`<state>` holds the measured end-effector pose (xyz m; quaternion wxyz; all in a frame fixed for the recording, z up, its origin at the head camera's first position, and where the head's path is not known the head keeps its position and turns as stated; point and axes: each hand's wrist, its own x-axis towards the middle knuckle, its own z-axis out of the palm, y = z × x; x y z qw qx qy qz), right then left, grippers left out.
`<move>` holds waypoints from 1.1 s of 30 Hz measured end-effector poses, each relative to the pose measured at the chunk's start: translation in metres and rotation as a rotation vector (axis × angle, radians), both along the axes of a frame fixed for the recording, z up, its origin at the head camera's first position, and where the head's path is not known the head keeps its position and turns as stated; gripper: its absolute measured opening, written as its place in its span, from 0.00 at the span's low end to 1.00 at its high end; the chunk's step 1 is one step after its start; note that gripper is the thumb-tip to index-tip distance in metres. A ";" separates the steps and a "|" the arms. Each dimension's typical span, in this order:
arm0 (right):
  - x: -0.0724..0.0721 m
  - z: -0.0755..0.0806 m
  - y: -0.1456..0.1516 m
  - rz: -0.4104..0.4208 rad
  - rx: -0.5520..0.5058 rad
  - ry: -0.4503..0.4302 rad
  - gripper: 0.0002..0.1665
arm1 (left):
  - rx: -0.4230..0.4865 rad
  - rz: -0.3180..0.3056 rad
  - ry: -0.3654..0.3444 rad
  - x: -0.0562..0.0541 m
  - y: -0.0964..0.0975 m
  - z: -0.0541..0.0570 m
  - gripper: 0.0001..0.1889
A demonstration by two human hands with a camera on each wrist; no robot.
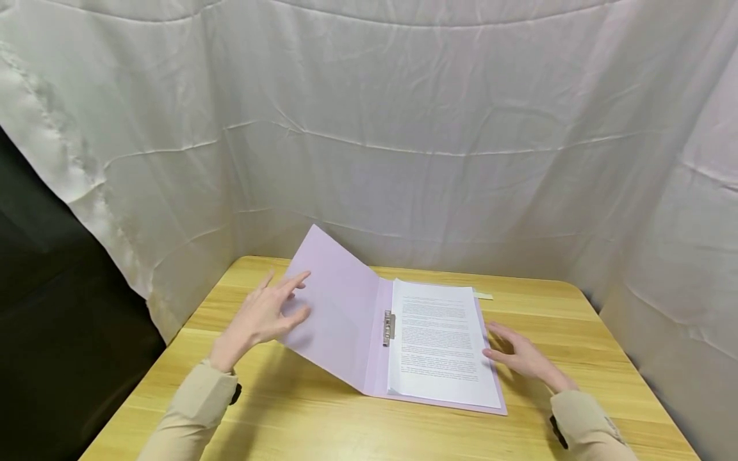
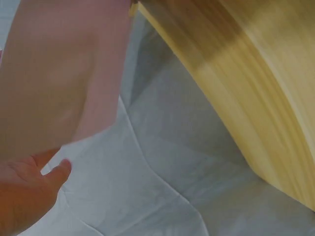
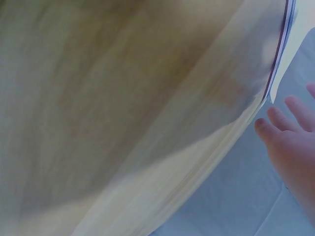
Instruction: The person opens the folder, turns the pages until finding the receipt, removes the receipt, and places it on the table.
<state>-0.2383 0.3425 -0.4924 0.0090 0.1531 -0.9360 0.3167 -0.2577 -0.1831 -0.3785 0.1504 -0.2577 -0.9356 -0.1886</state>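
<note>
**Open folder, two flat hands at its edges**

Left hand [image 1: 264, 315] is up off the table, fingers straight and spread, fingertips against the outer face of the raised front cover [image 1: 334, 307]. Nothing curled, nothing pinched: an open hand propping or touching that tilted flap. The wrist is bent back a little, the forearm in a beige sleeve [image 1: 193, 410] coming in from the lower left. The left wrist view shows the thumb [image 2: 58, 173] loose beside the pale cover [image 2: 59, 73], with white cloth behind it.

Right hand [image 1: 519, 352] lies low on the other side, palm down, fingers relaxed and extended, fingertips just at the right edge of the folder. It grips nothing. Whether the fingertips actually touch the edge I cannot tell. In the right wrist view the fingers [image 3: 275, 120] are straight, close to the folder's thin edge [image 3: 278, 54].

The lilac folder [image 1: 377, 358] sits open near the middle of the wooden table [image 1: 323, 429], its back half flat, its front cover standing at a slant to the left. A stack of printed pages [image 1: 441, 342] lies on the flat half, held at the spine by a metal clip [image 1: 389, 328]. A small pale tab [image 1: 483, 295] pokes out behind the pages' far corner.

White drapes [image 1: 403, 128] wall in the table on the far and right sides.
</note>
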 end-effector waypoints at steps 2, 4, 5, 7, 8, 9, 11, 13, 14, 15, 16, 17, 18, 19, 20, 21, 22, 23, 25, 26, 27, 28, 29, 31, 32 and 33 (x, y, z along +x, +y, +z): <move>0.000 -0.001 0.000 -0.002 0.002 0.006 0.41 | -0.026 0.031 -0.028 -0.003 0.000 -0.005 0.37; 0.000 -0.003 0.000 0.000 0.001 0.009 0.40 | -0.052 0.061 -0.068 -0.005 0.000 -0.009 0.39; 0.000 -0.003 0.000 0.001 0.000 0.011 0.40 | -0.069 0.076 -0.094 -0.005 0.000 -0.011 0.40; 0.000 -0.005 0.000 0.002 -0.006 0.010 0.40 | -0.090 0.086 -0.153 -0.008 0.001 -0.016 0.42; 0.000 -0.005 -0.001 0.002 -0.009 0.010 0.40 | -0.093 0.088 -0.183 -0.009 0.001 -0.019 0.44; -0.001 -0.005 -0.002 0.003 -0.014 0.010 0.40 | -0.097 0.083 -0.204 -0.011 0.002 -0.021 0.45; -0.001 -0.005 -0.003 0.000 -0.022 0.013 0.40 | -0.090 0.071 -0.250 -0.015 0.003 -0.028 0.47; -0.002 -0.005 -0.005 -0.003 -0.030 0.013 0.39 | -0.076 0.049 -0.288 -0.020 0.005 -0.034 0.48; -0.002 -0.005 -0.005 -0.004 -0.034 0.011 0.39 | -0.069 0.041 -0.309 -0.022 0.007 -0.038 0.49; -0.002 -0.005 -0.007 -0.008 -0.040 0.008 0.39 | -0.063 0.029 -0.328 -0.024 0.008 -0.041 0.50; -0.002 -0.005 -0.008 -0.010 -0.041 0.006 0.39 | -0.055 0.022 -0.354 -0.026 0.010 -0.045 0.50; -0.002 -0.005 -0.009 -0.012 -0.047 0.001 0.39 | -0.049 0.012 -0.377 -0.027 0.012 -0.048 0.50; -0.002 -0.005 -0.010 -0.008 -0.050 -0.003 0.39 | -0.045 0.008 -0.400 -0.029 0.015 -0.051 0.51; -0.002 -0.005 -0.011 -0.007 -0.053 -0.005 0.39 | -0.038 0.007 -0.423 -0.031 0.018 -0.054 0.51; -0.001 -0.005 -0.013 -0.006 -0.053 -0.007 0.40 | -0.032 0.000 -0.440 -0.033 0.020 -0.057 0.51; -0.001 -0.004 -0.014 -0.006 -0.055 -0.007 0.40 | -0.027 -0.007 -0.455 -0.035 0.023 -0.060 0.52; -0.002 -0.004 -0.015 -0.002 -0.056 -0.007 0.40 | -0.022 -0.010 -0.472 -0.037 0.026 -0.063 0.52; -0.002 -0.004 -0.016 0.000 -0.057 -0.006 0.40 | -0.015 -0.016 -0.483 -0.039 0.029 -0.066 0.52; -0.003 -0.003 -0.018 0.003 -0.052 0.000 0.40 | -0.002 -0.027 -0.511 -0.043 0.034 -0.072 0.53; -0.003 -0.003 -0.019 0.004 -0.052 0.001 0.40 | 0.004 -0.034 -0.523 -0.045 0.037 -0.075 0.53; -0.004 -0.003 -0.020 0.001 -0.048 0.004 0.40 | 0.009 -0.039 -0.532 -0.047 0.039 -0.077 0.53; -0.005 -0.004 -0.020 -0.001 -0.048 0.004 0.40 | 0.016 -0.041 -0.544 -0.048 0.041 -0.079 0.53; -0.006 -0.004 -0.021 -0.002 -0.048 0.001 0.41 | 0.025 -0.048 -0.556 -0.050 0.044 -0.081 0.53; -0.009 -0.006 -0.022 -0.003 -0.046 -0.003 0.41 | 0.040 -0.062 -0.580 -0.053 0.049 -0.085 0.53; -0.011 -0.006 -0.023 -0.007 -0.052 -0.013 0.42 | 0.049 -0.071 -0.586 -0.055 0.051 -0.086 0.53; -0.013 -0.007 -0.023 -0.009 -0.054 -0.024 0.43 | 0.055 -0.078 -0.592 -0.056 0.054 -0.087 0.53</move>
